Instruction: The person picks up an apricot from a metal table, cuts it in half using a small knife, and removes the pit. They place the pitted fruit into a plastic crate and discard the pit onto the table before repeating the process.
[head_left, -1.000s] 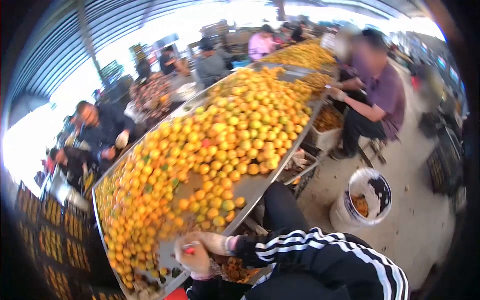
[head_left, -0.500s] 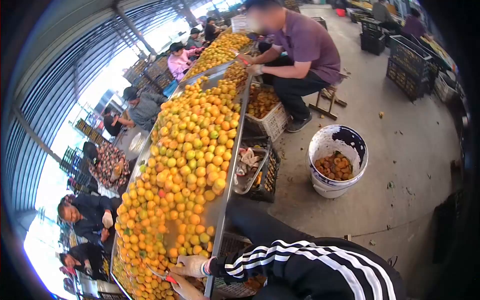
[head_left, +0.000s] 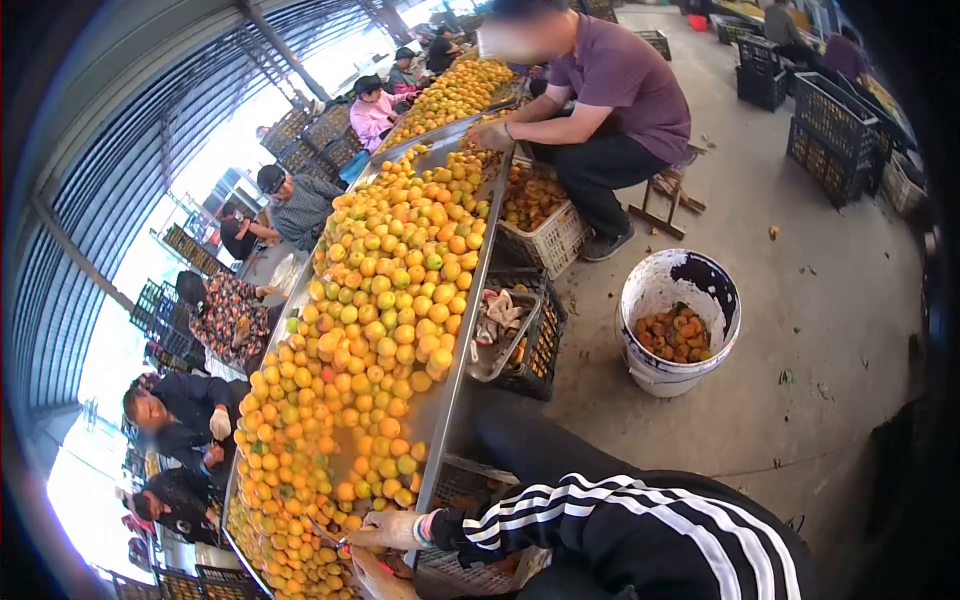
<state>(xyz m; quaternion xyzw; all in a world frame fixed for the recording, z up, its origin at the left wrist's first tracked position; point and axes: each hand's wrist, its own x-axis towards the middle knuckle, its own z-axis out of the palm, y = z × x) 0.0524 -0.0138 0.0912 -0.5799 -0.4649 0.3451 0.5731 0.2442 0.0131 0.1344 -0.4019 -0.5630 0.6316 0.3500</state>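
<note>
A long metal-edged table point(head_left: 462, 378) carries a heap of round orange-yellow fruits point(head_left: 400, 290), some tinged green. My right hand point(head_left: 388, 529), at the end of a black sleeve with white stripes, is over the near edge of the heap. Its fingers are curled close to the fruits, and what they hold is hidden. Just below, my left hand point(head_left: 376, 576) is closed at the red handles of a small pair of clippers point(head_left: 328, 536), whose blades point into the heap. The bottom of the picture cuts off this hand's wrist.
A white bucket point(head_left: 672, 372) with orange-brown pieces stands on the floor to the right. Beside the table are a black crate point(head_left: 535, 365) with a metal tray point(head_left: 490, 362) and a pale crate point(head_left: 560, 245). A person in purple point(head_left: 630, 95) sits ahead; several others line the far side.
The view has shifted slightly, moving the scene a little right. My hands remain together at the fruits, and the clippers are now less visible. The person in purple leans lower with both hands over the table.
</note>
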